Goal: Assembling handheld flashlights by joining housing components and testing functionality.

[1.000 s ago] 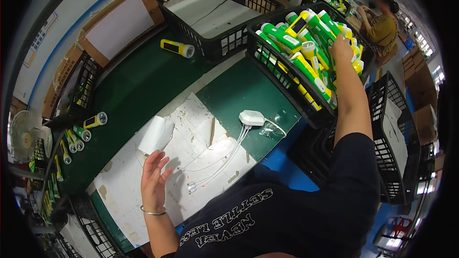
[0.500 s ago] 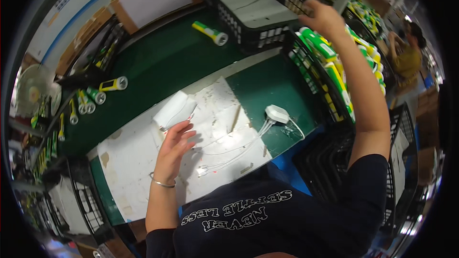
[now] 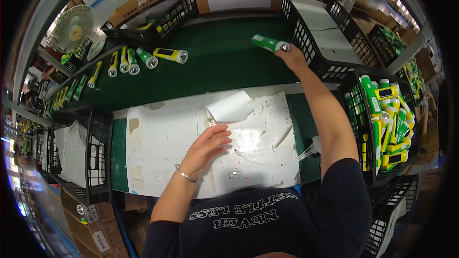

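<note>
The right hand (image 3: 290,56) reaches far out over the green tabletop (image 3: 220,67) and its fingers touch the end of a green and white flashlight (image 3: 269,43) lying beside a black crate (image 3: 330,33). The left hand (image 3: 208,145) rests open on the white sheet (image 3: 158,148), holding nothing, near a folded white paper (image 3: 232,107).

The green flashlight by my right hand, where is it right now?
In the head view, the green flashlight lies on the green mat's far right, at the right hand fingertips, beside the black crate.

Right hand (image 3: 290,56) on green flashlight (image 3: 268,43)
</note>
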Demonstrator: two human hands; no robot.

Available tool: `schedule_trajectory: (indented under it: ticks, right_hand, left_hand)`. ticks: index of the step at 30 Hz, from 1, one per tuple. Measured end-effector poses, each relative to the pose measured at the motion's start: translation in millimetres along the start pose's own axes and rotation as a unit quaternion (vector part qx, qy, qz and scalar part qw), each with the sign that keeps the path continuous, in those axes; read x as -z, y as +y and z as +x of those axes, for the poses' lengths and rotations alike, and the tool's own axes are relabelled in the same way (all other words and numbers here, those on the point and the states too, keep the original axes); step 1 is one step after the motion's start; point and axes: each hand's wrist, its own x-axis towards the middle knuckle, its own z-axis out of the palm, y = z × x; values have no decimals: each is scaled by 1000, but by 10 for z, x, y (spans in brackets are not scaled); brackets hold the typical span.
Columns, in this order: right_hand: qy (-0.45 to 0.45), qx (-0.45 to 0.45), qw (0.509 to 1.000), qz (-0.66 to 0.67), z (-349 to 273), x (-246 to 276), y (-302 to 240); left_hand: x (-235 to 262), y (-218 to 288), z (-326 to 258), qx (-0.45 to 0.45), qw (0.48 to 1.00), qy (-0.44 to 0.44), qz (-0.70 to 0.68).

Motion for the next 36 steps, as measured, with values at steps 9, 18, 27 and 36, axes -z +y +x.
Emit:
schedule_trajectory:
  ticks: [9,18,27,36]
  right_hand:
    - [-606,5,775,180,-1529,675,-1501]
    - [-265,52,956,114,-2452,465,-1199]
    - [-268,-34,947,173,-3087,315,-978]
    - [-235,75,963,105,-3116,333,-1308]
  left_hand:
    - [-146,-296,308,175,862,-347,-327]
    - [-255,-394,70,110,979,-88,-147]
    - [-339,-482,122,69,979,32,-188]
    - [-315,-546,167,73,981,24,-180]
